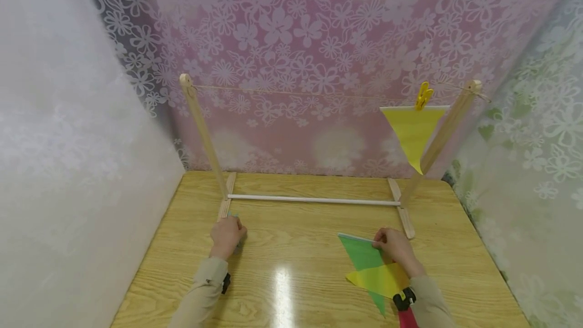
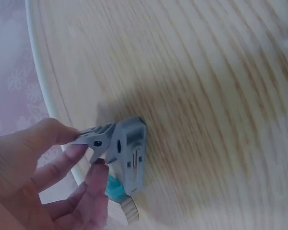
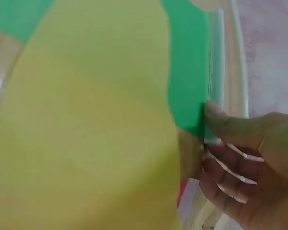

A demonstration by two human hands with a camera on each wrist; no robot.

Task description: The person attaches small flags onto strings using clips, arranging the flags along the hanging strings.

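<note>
My left hand pinches a grey clothespin between thumb and fingers, low over the table by the stand's left foot. Another grey piece, apparently a second clothespin, touches or overlaps it. Beside the wooden foot sits a teal clothespin-like piece, partly hidden by the fingers. My right hand grips the white top edge of a green triangular pennant near its right end. Across that pennant lies a translucent yellow pennant, and part of a red one shows under the right forearm.
A wooden stand has a left post, a right post and a white crossbar. Between the post tops runs a thin string. A yellow clothespin holds a yellow pennant near its right end. Patterned walls enclose the table.
</note>
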